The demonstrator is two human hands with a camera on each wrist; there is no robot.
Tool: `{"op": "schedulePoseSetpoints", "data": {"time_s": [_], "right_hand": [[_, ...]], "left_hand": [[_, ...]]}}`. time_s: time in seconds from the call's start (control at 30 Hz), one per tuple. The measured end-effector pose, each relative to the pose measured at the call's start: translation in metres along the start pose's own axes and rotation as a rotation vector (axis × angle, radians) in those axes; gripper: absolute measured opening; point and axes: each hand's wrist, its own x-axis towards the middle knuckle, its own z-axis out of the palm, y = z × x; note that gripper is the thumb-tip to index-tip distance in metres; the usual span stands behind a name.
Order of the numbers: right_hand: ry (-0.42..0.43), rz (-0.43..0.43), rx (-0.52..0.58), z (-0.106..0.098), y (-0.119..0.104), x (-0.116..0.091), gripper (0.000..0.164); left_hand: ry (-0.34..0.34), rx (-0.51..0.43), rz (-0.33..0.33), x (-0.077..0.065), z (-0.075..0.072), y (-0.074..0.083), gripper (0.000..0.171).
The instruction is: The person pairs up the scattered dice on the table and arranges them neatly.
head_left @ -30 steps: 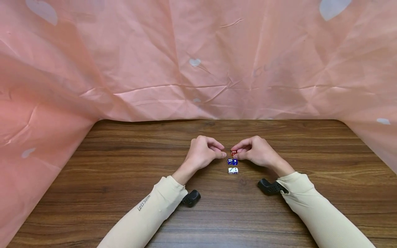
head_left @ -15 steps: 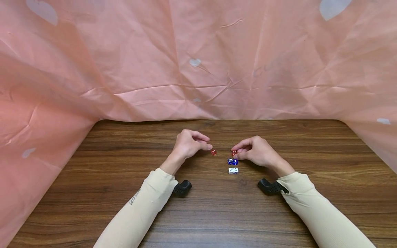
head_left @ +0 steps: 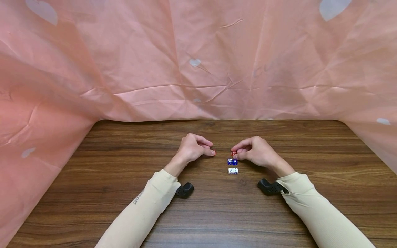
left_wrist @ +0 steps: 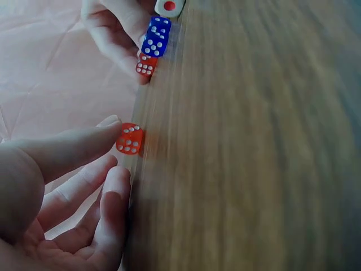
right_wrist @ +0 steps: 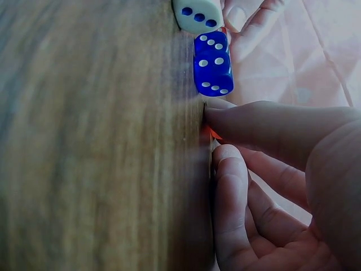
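- Two cream sleeves (head_left: 145, 210) come in from the near edge of the wooden table (head_left: 93, 193); a black wrist mount (head_left: 185, 190) sits at the left cuff, a second black mount (head_left: 270, 187) at the right cuff.
- White die (head_left: 233, 170) lies nearest, free on the table, between the hands.
- Blue die (head_left: 232, 161) sits just behind the white one, close to it; touching or not is unclear. In the right wrist view the blue die (right_wrist: 212, 66) lies just beside the right fingertips.
- Right hand (head_left: 256, 151) rests on the table, fingers curled, thumb and forefinger pinching a red die (head_left: 234, 152) just behind the blue one. The right wrist view shows only a red sliver under the finger.
- Left hand (head_left: 193, 150) rests on the table, fingers curled; the forefinger tip touches a second red die (left_wrist: 130, 139) on the wood. A full pinch does not show.
- The two red dice lie apart, level with each other.
- Pink crumpled sheet (head_left: 198, 58) hangs behind and at both sides of the table.
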Motion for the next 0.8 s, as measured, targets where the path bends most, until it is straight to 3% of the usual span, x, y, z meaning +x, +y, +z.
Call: {"op": "schedulePoseSetpoints", "data": {"time_s": [0.37,0.8], "right_hand": [[-0.002,0.007,-0.009,0.0001,0.0009,-0.0018,0.023],[0.006,-0.001,-0.003,0.0005,0.0,-0.0002,0.023]], "left_hand": [[-0.016,0.034,0.036,0.0006,0.007,0.0004,0.025],[-0.005,0.082,0.052,0.0016,0.0056,-0.0021,0.02]]}}
